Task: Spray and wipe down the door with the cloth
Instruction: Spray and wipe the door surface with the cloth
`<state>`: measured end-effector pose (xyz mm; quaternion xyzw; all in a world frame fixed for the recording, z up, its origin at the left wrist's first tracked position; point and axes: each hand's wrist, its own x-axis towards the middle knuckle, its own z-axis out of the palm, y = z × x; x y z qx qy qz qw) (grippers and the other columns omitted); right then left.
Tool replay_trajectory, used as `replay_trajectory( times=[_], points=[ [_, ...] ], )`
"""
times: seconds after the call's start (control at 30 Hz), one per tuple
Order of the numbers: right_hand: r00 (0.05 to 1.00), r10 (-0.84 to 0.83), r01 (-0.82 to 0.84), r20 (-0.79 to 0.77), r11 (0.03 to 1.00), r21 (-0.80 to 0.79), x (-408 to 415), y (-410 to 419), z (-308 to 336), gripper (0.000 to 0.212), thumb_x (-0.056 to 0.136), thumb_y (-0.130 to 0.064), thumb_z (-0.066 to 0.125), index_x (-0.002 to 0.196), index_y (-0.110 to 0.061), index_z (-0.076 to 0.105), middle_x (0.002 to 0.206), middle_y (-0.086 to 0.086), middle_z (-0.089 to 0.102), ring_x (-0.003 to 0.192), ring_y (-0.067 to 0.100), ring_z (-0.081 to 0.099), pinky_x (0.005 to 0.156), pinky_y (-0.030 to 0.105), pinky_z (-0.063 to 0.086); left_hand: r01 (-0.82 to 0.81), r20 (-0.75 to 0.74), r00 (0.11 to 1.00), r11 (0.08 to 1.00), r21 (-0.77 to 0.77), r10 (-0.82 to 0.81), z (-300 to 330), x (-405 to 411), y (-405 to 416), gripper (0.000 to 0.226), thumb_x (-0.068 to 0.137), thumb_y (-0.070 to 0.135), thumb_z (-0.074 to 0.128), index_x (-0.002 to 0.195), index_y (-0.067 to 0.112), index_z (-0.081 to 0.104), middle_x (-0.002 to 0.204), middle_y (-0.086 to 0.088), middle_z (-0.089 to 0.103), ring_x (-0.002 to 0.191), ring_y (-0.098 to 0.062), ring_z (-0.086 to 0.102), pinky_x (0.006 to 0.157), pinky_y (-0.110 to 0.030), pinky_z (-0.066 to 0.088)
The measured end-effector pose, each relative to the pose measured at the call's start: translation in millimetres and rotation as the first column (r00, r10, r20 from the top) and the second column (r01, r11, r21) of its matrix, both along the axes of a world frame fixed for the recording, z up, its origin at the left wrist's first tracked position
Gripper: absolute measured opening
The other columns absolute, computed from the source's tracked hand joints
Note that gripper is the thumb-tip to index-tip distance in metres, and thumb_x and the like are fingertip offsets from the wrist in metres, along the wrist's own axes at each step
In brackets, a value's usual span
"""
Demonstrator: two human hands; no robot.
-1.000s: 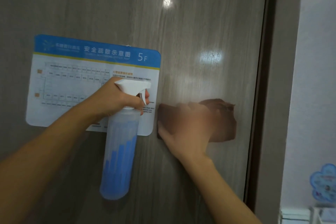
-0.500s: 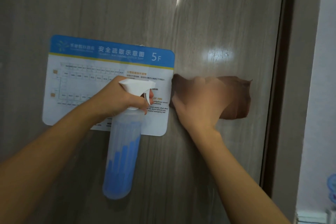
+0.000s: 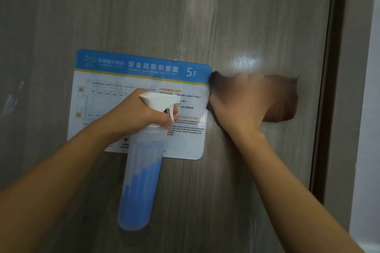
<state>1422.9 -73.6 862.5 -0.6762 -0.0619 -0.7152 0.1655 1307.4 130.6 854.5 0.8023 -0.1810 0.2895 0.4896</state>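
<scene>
— What are the two hands doing?

— The left hand (image 3: 135, 115) grips the neck of a spray bottle (image 3: 141, 172), fingers curled round it just under the white spray head (image 3: 159, 99), with one finger in front of the trigger. The right hand (image 3: 240, 107) presses a brown cloth (image 3: 281, 98) flat against the door (image 3: 205, 16). That hand is blurred, so how its fingers lie cannot be told exactly; they seem spread over the cloth.

— Where is the cloth on the door?

— On the right part of the door, just beside the right edge of a floor plan sign (image 3: 139, 80) and level with its upper half. The cloth's left end touches or nearly touches the sign's corner; its right end sticks out past the fingers, near the door's right edge.

— And the bottle?

— It hangs upright from the left hand in front of the lower middle of the sign. The clear body holds blue liquid in its lower part, and the nozzle points right, toward the cloth.

— Anything else?

— The sign has a blue band on top marked 5F and small print below. A bright glare patch (image 3: 246, 62) sits on the door just above the right hand. A dark door frame (image 3: 337, 88) runs down the right side, with a pale wall (image 3: 370, 109) beyond it.
</scene>
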Motion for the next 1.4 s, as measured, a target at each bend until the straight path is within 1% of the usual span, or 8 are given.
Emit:
replay_trajectory(
  times=[0.17, 0.33, 0.6, 0.8, 0.97, 1.13, 1.27, 1.4],
  points=[
    [1.000, -0.009, 0.009, 0.013, 1.000, -0.008, 3.0, 0.1, 9.3, 0.056, 0.075, -0.061, 0.054, 0.098, -0.010, 0.056, 0.102, 0.015, 0.052, 0.103, 0.036, 0.047, 0.103, 0.063, 0.028, 0.005, -0.025, 1.000, 1.000, -0.018, -0.006, -11.8, -2.3, 4.2, 0.027, 0.063, -0.012, 0.078, 0.084, 0.004, 0.076, 0.087, -0.009, 0.077, 0.087, -0.016, 0.074, 0.074, -0.018, 0.057],
    [1.000, -0.008, 0.008, -0.016, 0.999, -0.035, -2.1, -2.1, 8.2, 0.056, 0.075, -0.062, 0.052, 0.099, -0.011, 0.055, 0.104, 0.014, 0.050, 0.105, 0.036, 0.046, 0.103, 0.063, 0.028, -0.008, -0.002, 1.000, 0.999, -0.043, 0.008, -19.8, -6.2, 4.7, 0.028, 0.066, -0.011, 0.079, 0.085, 0.009, 0.076, 0.084, -0.001, 0.077, 0.082, -0.008, 0.072, 0.068, -0.014, 0.054],
    [0.987, -0.037, 0.057, 0.154, 0.990, -0.130, 5.3, -11.6, 18.5, 0.053, 0.079, -0.060, 0.052, 0.088, -0.008, 0.053, 0.089, 0.014, 0.052, 0.087, 0.033, 0.047, 0.087, 0.047, 0.033, -0.027, 0.032, 0.999, 0.994, -0.102, 0.031, -19.1, -11.1, 20.6, 0.031, 0.050, 0.015, 0.082, 0.081, 0.017, 0.078, 0.086, -0.001, 0.078, 0.087, -0.014, 0.073, 0.081, -0.026, 0.056],
    [0.981, 0.045, -0.029, 0.189, 0.996, -0.089, 8.7, -3.2, 10.0, 0.044, 0.078, -0.052, 0.055, 0.082, -0.008, 0.052, 0.082, 0.012, 0.053, 0.082, 0.033, 0.049, 0.081, 0.045, 0.033, -0.004, -0.008, 1.000, 0.992, -0.126, 0.003, -24.4, -15.5, 35.4, 0.025, 0.069, -0.006, 0.080, 0.087, 0.010, 0.075, 0.087, -0.003, 0.077, 0.086, -0.012, 0.072, 0.076, -0.021, 0.056],
    [0.978, 0.149, -0.149, 0.149, 0.989, -0.008, -1.0, 13.4, 2.1, 0.041, 0.075, -0.049, 0.056, 0.083, -0.008, 0.055, 0.083, 0.009, 0.055, 0.082, 0.031, 0.050, 0.081, 0.044, 0.033, 0.043, -0.050, 0.997, 0.986, -0.163, -0.051, -25.6, -17.2, 53.1, 0.027, 0.067, -0.009, 0.079, 0.086, 0.010, 0.074, 0.084, -0.003, 0.076, 0.085, -0.012, 0.073, 0.072, -0.019, 0.054],
    [0.992, 0.109, -0.107, 0.060, 0.994, -0.035, -10.3, 29.3, -11.3, 0.044, 0.073, -0.051, 0.055, 0.086, -0.009, 0.057, 0.088, 0.009, 0.056, 0.087, 0.031, 0.051, 0.083, 0.045, 0.033, 0.058, -0.048, 0.997, 0.986, -0.157, -0.066, -29.4, -16.8, 67.9, 0.025, 0.067, -0.009, 0.080, 0.084, 0.008, 0.074, 0.086, -0.005, 0.077, 0.085, -0.011, 0.073, 0.075, -0.021, 0.057],
    [0.992, 0.122, -0.122, -0.019, 0.992, 0.018, -19.5, 35.6, -28.1, 0.047, 0.072, -0.054, 0.052, 0.089, -0.010, 0.058, 0.090, 0.008, 0.056, 0.090, 0.031, 0.050, 0.084, 0.044, 0.031, 0.104, -0.034, 0.993, 0.986, -0.132, -0.109, -39.8, -21.0, 74.7, 0.023, 0.067, -0.011, 0.078, 0.084, 0.003, 0.073, 0.085, -0.007, 0.076, 0.081, -0.010, 0.072, 0.070, -0.019, 0.055],
    [0.986, 0.164, -0.161, -0.037, 0.984, 0.073, -27.7, 41.3, -28.1, 0.046, 0.073, -0.054, 0.048, 0.087, -0.011, 0.057, 0.087, 0.002, 0.052, 0.091, 0.030, 0.049, 0.085, 0.043, 0.029, 0.122, -0.028, 0.992, 0.987, -0.107, -0.125, -40.4, -23.0, 78.0, 0.018, 0.066, -0.010, 0.078, 0.077, 0.004, 0.074, 0.085, -0.012, 0.076, 0.083, -0.016, 0.072, 0.077, -0.025, 0.057]
  ],
)
